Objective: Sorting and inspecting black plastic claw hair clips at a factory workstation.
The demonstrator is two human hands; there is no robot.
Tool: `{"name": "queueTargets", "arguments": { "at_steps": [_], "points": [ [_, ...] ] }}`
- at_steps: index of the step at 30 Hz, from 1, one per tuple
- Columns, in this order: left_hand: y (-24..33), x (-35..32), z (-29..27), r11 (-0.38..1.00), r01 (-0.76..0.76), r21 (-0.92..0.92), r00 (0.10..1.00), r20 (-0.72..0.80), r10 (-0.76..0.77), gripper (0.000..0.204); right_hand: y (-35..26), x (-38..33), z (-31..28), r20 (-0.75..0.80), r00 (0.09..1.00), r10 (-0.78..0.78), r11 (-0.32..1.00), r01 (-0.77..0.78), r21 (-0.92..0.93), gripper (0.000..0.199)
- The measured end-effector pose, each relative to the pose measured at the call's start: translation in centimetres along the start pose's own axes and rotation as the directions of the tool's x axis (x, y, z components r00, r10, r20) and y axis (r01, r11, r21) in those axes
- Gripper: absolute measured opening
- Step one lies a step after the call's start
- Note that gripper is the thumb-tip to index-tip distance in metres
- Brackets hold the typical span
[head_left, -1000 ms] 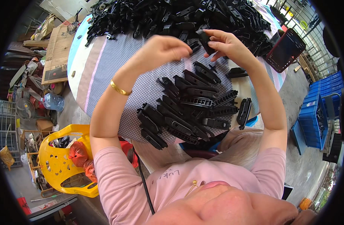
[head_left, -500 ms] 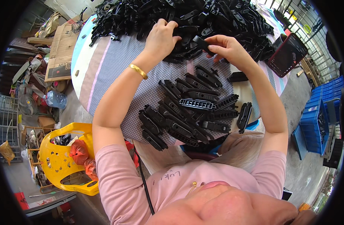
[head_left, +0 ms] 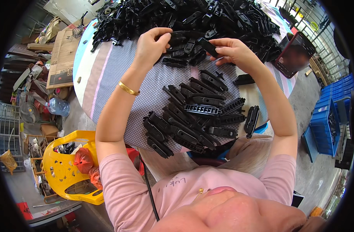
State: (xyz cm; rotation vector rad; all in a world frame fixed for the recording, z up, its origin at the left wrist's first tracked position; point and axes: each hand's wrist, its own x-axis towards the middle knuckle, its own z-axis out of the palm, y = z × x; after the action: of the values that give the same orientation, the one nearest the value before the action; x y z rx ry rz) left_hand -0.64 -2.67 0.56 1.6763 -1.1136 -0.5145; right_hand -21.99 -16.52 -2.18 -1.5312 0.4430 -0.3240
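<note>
My left hand (head_left: 153,47), with a gold bangle at its wrist, pinches the end of a slim black plastic strip (head_left: 186,32) at the near edge of a large heap of black plastic parts (head_left: 227,21). Between the thumb and fingers of my right hand (head_left: 233,52) is a black, block-like plastic part (head_left: 208,47), tilted. The far ends of both pieces blend into the dark heap. Closer to me lies a smaller pile of long black plastic parts (head_left: 202,110), some showing ribbed, ladder-like sides.
Everything lies on a round table with a dotted, striped cloth (head_left: 107,77). A phone (head_left: 295,56) stands at the right edge. Left of me is a yellow plastic chair (head_left: 55,170) with red bags; blue crates (head_left: 323,127) stand on the right.
My left hand has drawn back from the heap, left and slightly toward me, with the slim black strip now in its fingers. My right hand keeps its part, nearly in place.
</note>
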Motion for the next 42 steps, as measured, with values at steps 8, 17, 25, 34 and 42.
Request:
{"name": "queueTargets", "arguments": {
  "at_steps": [8,17,25,34,42],
  "points": [
    [-0.5,-0.8,0.0,0.866,0.207,-0.456,0.959,0.268,-0.088,0.026,-0.8,-0.5,0.7,-0.073,0.983,-0.17,0.982,0.163,-0.092,0.035],
    [0.9,-2.5,1.7,0.895,0.167,-0.414,0.96,0.276,-0.051,0.035,-0.6,-1.0,2.0,-0.024,0.904,-0.426,0.88,0.408,-0.243,0.033],
    [0.3,-2.6,2.7,0.908,-0.406,-0.104,0.912,0.009,0.409,0.025,-1.1,-1.1,1.7,-0.055,0.977,-0.207,0.978,0.204,-0.047,0.032],
    [-2.0,1.0,-0.7,0.929,-0.224,-0.295,0.972,0.006,0.236,0.039,-0.5,-0.5,1.0,-0.2,0.899,-0.391,0.909,0.342,-0.239,0.031],
    [-3.2,2.6,-6.7,0.876,-0.186,0.445,0.953,-0.137,0.272,0.022,-0.5,-0.4,0.1,-0.068,0.923,-0.38,0.898,0.35,-0.266,0.028]
  ]
}}
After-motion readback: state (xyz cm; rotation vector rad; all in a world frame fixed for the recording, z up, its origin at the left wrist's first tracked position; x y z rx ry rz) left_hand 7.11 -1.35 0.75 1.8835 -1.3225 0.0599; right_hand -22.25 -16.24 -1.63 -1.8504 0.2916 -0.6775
